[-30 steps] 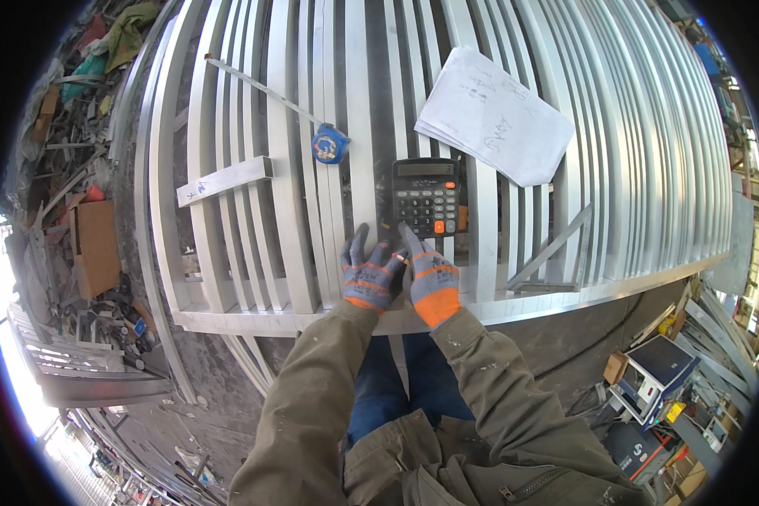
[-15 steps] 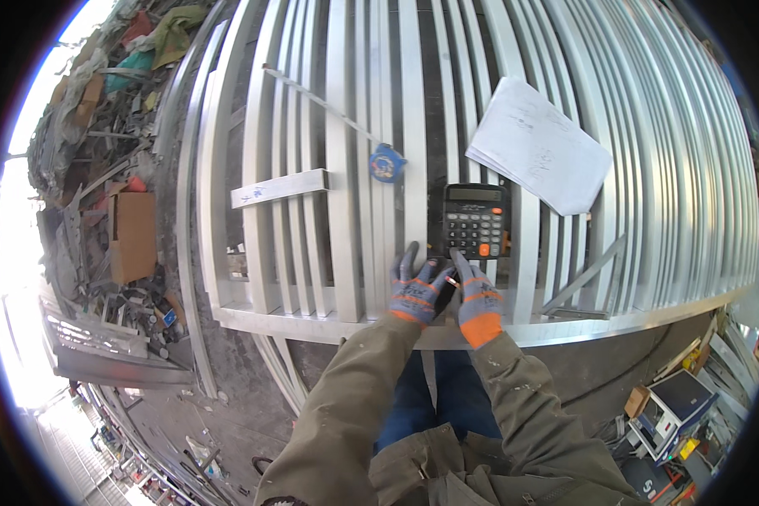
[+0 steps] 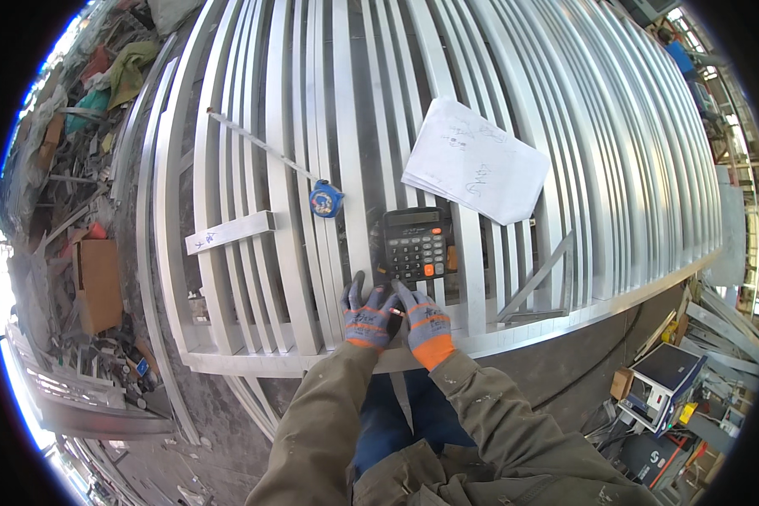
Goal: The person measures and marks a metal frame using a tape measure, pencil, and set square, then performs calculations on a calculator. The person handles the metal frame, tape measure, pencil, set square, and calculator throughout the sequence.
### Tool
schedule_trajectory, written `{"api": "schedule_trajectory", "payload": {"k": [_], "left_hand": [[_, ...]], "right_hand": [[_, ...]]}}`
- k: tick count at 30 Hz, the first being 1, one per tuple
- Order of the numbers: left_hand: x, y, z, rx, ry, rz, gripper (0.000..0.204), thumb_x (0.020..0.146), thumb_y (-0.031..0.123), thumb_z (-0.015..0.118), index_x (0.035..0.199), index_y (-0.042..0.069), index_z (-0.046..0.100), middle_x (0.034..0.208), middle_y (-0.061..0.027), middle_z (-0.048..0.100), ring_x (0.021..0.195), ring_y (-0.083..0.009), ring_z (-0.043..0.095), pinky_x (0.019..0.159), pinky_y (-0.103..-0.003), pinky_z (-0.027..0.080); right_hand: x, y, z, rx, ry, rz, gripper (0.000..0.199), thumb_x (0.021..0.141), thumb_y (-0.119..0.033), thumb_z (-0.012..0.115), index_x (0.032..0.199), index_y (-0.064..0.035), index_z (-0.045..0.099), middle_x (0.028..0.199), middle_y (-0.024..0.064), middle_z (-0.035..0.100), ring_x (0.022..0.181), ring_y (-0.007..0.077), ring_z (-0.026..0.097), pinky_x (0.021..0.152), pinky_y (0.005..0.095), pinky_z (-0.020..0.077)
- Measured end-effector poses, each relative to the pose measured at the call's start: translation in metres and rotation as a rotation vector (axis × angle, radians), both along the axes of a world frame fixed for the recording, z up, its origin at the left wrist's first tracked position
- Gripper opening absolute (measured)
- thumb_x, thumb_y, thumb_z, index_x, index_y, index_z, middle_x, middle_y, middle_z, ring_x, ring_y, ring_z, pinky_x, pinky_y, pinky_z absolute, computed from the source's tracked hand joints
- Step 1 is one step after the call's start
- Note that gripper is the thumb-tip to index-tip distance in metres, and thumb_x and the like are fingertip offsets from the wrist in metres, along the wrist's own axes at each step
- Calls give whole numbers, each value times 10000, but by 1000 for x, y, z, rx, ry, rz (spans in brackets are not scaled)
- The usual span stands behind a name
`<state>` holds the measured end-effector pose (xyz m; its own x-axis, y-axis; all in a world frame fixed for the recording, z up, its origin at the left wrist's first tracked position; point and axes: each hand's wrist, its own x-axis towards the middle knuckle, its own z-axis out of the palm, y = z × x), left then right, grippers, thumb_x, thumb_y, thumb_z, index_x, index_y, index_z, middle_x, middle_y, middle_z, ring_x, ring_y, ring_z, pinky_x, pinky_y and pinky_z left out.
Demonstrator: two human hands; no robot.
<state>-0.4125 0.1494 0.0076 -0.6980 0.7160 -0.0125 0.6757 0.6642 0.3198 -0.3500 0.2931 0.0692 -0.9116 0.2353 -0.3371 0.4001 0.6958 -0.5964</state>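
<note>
Both my hands wear grey gloves with orange bands and dark fingertips. My left hand (image 3: 368,316) is at the near edge of the metal bars, one finger pointing forward. A small dark item with a pale, reddish spot shows at its thumb side; its kind is unclear. Close beside it, my right hand (image 3: 426,319) has its fingers stretched toward the lower edge of a black calculator (image 3: 416,244). The calculator lies across the bars, with grey and orange keys. Folded white paper sheets (image 3: 478,160) with handwriting lie beyond it. Left of it is a blue tape measure (image 3: 325,199), its blade partly drawn out.
Long silver metal bars (image 3: 282,169) lie side by side on a frame. A short marked bar piece (image 3: 229,233) rests across them at left, and a thin metal angle (image 3: 541,274) at right. A cardboard box (image 3: 99,287) stands amid scrap at left. Equipment (image 3: 662,384) stands at lower right.
The view has shifted, so the bars, calculator and paper appear further left and lower. My right fingertips have drawn back from the calculator's lower keys to its near edge.
</note>
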Motion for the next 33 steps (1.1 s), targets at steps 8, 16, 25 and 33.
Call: {"api": "schedule_trajectory", "payload": {"k": [8, 16, 25, 33], "left_hand": [[-3, -1, 17, -4, -16, 12, 460, 805, 335, 735, 1260, 273, 711, 1355, -47, 640, 1457, -498, 323, 1153, -647, 326], [-1, -1, 16, -86, -46, 13, 501, 858, 430, 750, 1339, 307, 689, 1403, -60, 626, 1496, -491, 252, 1182, -641, 296], [-2, -1, 14, -51, -46, 19, 423, 889, 398, 721, 1303, 311, 715, 1380, -87, 654, 1493, -490, 279, 1189, -642, 285], [-1, 1, 12, 69, -35, 53, 387, 824, 292, 758, 1210, 291, 741, 1309, -96, 678, 1463, -503, 318, 1152, -654, 328]], "right_hand": [[9, 0, -2, 18, 75, -9, 728, 873, 6, 577, 1572, -144, 441, 1287, 163, 653, 1178, 391, 622, 982, 478, 526], [9, 7, -9, -40, 83, -71, 676, 899, 47, 495, 1562, -77, 455, 1385, 244, 608, 1258, 440, 589, 1055, 477, 499], [0, 9, -14, 115, 9, -44, 782, 873, -10, 562, 1613, -205, 402, 1183, 211, 706, 1111, 391, 677, 942, 489, 548], [-11, 6, -9, 54, -20, -27, 718, 918, -7, 555, 1601, -182, 416, 1212, 214, 683, 1125, 403, 666, 944, 484, 545]]}}
